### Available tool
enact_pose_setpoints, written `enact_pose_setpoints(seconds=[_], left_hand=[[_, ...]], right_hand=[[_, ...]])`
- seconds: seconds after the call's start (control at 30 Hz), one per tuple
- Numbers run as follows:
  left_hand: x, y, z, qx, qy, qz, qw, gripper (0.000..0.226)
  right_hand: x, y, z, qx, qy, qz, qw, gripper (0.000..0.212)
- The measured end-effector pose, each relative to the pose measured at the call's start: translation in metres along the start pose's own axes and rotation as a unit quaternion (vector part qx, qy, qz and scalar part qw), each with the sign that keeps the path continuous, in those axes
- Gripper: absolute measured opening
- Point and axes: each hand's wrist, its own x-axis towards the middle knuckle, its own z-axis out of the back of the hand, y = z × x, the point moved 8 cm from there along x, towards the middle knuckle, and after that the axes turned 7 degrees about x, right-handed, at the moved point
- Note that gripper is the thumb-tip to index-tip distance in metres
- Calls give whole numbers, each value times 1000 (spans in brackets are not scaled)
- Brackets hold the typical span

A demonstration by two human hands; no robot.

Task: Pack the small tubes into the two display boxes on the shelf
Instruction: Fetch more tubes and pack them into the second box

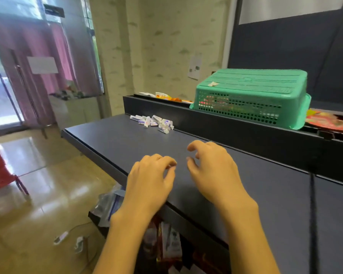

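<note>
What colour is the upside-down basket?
The basket is green, seen in the head view.

Dark blue shelf [245, 184]: heap of small tubes [153, 122] at far left, near back ledge.

Left hand [150, 178], right hand [212, 169] — loosely curled, empty.

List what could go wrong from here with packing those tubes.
1. The small tubes lie in a loose pile near the shelf's left end; a careless sweep might knock some to the floor.
2. No display boxes are in view, so packing may stall.
3. Both the left hand and right hand hover empty, well short of the pile; reaching over could brush the green basket.
</note>
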Motion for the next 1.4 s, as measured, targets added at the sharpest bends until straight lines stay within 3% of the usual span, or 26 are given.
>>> enact_pose_setpoints(seconds=[0.37,0.73,1.07,1.4], left_hand=[[115,146,-51,-43,34,-49,997,21],[230,258,-100,-73,133,-195,969,22],[300,259,-142,-60,173,-232,955,24],[336,239,-183,34,103,-163,981,30]], right_hand=[[121,49,-117,-42,-6,-53,998,31],[218,52,-197,-116,-24,-237,964,29],[244,10,-192,-164,-25,-307,937,27],[254,-20,-190,-209,-16,-296,932,32]])
